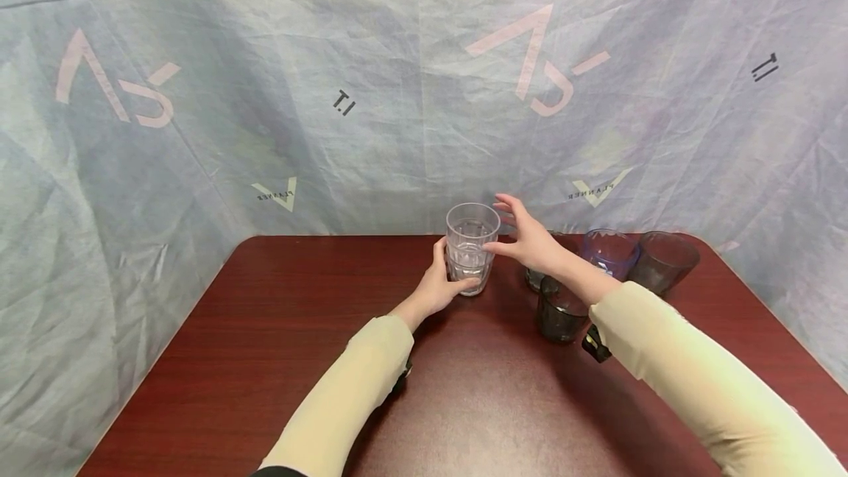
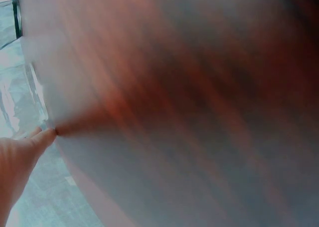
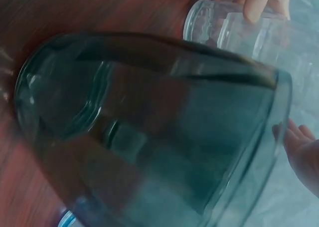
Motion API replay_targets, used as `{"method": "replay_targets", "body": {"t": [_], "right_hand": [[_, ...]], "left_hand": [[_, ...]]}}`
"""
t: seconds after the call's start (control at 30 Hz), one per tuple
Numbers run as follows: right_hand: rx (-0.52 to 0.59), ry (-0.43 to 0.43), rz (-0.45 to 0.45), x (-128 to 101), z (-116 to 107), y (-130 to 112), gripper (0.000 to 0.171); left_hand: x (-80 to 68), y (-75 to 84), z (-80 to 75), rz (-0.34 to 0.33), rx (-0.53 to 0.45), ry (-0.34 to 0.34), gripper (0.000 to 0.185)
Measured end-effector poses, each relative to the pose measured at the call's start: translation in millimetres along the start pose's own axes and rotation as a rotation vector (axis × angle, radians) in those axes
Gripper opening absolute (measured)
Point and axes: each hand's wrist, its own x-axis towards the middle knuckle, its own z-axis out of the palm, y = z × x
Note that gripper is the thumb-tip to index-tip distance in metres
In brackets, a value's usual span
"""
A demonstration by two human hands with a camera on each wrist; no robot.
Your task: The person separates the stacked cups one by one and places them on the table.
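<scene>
Clear tumbler stack (image 1: pixel 471 247) stood upright on the dark red table (image 1: pixel 278 330), near its far edge, roughly mid-width. It looked like two clear tumblers nested, one inside the other. Left hand (image 1: pixel 440 287) wrapped the lower part of the stack from the near-left side, fingers curled round it, so that grip was clamped on the stack. Right hand (image 1: pixel 523 235) sat just right of the stack's rim, fingers spread and straight, thumb tip at or nearly at the upper glass; contact could not be told for sure, grip apart and holding nothing.

Right of the stack: a dark smoky tumbler (image 1: pixel 559 311) nearest the viewer, partly under the right forearm; another small glass (image 1: pixel 534 280) mostly hidden behind the right wrist; a blue tumbler (image 1: pixel 611 250) further right; a grey tumbler (image 1: pixel 664 259) furthest right, near the table's far right corner. All upright.

Right wrist view was filled by a dark tumbler close up (image 3: pixel 149 132), with the clear stack (image 3: pixel 234 30) beyond it and fingertips (image 3: pixel 254 2) on it. Left wrist view was blurred: only the table surface and part of the left hand (image 2: pixel 20 162) showed

Pale printed cloth (image 1: pixel 265 94) hung behind the table
</scene>
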Motion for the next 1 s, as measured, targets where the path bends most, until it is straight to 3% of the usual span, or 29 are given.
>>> {"method": "replay_targets", "body": {"t": [0.43,1.0], "right_hand": [[0.002,-0.004,0.012,7,17,1,0.092],[-0.029,0.028,0.02,8,18,-3,0.089]], "left_hand": [[-1.1,2.2,-2.2,-0.01,-0.01,-0.017,0.091],[-0.6,0.3,-1.8,-0.007,-0.007,-0.018,0.091]]}}
